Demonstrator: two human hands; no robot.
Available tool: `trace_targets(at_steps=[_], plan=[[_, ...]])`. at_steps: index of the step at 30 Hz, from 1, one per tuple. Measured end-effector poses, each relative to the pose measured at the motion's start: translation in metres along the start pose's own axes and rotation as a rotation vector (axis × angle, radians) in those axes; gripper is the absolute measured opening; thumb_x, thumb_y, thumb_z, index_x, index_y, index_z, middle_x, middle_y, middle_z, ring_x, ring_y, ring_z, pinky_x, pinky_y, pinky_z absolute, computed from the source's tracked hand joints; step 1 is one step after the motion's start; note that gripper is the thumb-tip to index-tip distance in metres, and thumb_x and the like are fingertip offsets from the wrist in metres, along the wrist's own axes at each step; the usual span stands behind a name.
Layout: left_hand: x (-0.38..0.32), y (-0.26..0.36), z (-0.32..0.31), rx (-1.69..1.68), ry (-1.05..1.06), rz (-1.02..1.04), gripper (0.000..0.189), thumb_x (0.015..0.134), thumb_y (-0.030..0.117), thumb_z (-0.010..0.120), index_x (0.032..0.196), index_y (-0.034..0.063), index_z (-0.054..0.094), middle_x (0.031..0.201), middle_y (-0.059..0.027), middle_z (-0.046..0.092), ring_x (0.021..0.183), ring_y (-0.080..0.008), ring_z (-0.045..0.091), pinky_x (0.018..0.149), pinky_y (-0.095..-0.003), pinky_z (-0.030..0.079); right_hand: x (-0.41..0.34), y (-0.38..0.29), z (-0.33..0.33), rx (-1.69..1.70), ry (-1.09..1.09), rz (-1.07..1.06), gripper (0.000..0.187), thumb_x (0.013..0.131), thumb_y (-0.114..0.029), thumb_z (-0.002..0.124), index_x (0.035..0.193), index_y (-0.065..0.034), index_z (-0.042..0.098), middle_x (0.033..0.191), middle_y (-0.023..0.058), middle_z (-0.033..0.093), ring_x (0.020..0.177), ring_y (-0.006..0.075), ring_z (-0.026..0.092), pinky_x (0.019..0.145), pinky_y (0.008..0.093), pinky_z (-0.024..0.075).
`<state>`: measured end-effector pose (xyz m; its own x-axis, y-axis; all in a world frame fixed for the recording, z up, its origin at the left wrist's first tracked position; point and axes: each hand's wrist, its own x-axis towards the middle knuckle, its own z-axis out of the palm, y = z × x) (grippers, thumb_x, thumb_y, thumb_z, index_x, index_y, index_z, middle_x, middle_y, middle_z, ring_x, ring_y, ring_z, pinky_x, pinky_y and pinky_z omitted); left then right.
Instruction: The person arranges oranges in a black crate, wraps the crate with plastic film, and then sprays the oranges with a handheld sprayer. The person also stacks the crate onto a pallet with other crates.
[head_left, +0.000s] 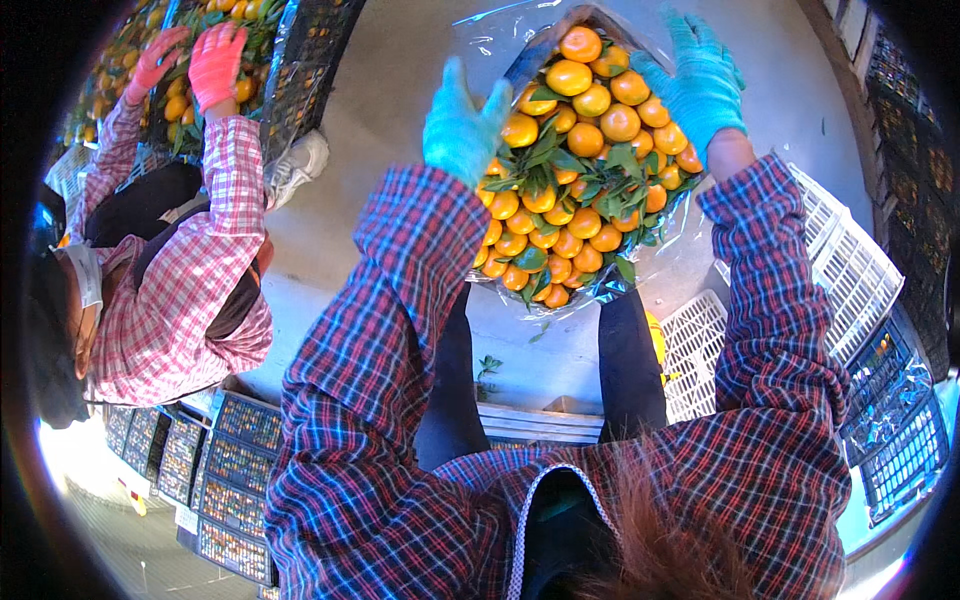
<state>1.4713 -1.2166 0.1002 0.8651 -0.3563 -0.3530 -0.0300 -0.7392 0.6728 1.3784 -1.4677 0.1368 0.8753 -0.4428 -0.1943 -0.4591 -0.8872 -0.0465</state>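
Orange mandarins, some with green leaves, fill a crate lined with clear plastic film. The crate stands before my knees, its walls mostly hidden by fruit and film. My left hand, in a turquoise glove, is over the crate's left edge, with thumb and fingers apart and nothing seen in it. On the opposite side my right hand, gloved alike, spreads its fingers along the upper right edge, its thumb close to the mandarins. Whether either palm touches the film cannot be made out.
At left a co-worker in a checked shirt reaches with pink gloves over another fruit-filled crate. White plastic crates stand right of me. Dark crates of fruit are stacked at lower left, others at far right.
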Motion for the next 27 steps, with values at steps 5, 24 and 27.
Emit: trace_targets(at_steps=[5,24,27], plan=[[0.053,0.067,0.014,-0.240,0.266,0.203,0.051,0.084,0.019,0.065,0.127,-0.0013,0.046,0.118,-0.0147,0.055,0.106,-0.0216,0.054,0.090,-0.0306,0.044,-0.004,0.046,0.022,0.502,-0.348,0.127,0.048,0.087,-0.025,0.056,0.133,-0.0126,0.044,0.118,0.0155,0.058,0.108,0.0339,0.055,0.092,0.0406,0.0427],[0.074,0.110,-0.017,-0.192,0.147,0.732,0.035,0.084,0.006,0.051,0.120,0.0011,0.053,0.110,-0.0125,0.060,0.104,-0.0247,0.056,0.088,-0.0341,0.044,-0.004,0.050,0.010,1.216,-0.226,0.495,0.028,0.087,-0.007,0.052,0.114,0.0010,0.057,0.105,0.0138,0.063,0.097,0.0204,0.059,0.088,0.0312,0.0454],[0.076,0.105,-0.011,0.033,-0.104,0.928,0.040,0.086,0.019,0.065,0.120,0.0023,0.053,0.116,-0.0103,0.058,0.103,-0.0206,0.057,0.087,-0.0317,0.046,-0.002,0.056,0.018,1.159,-0.236,0.457,0.030,0.085,-0.008,0.055,0.113,0.0015,0.057,0.105,0.0133,0.063,0.095,0.0198,0.058,0.086,0.0313,0.0464]])
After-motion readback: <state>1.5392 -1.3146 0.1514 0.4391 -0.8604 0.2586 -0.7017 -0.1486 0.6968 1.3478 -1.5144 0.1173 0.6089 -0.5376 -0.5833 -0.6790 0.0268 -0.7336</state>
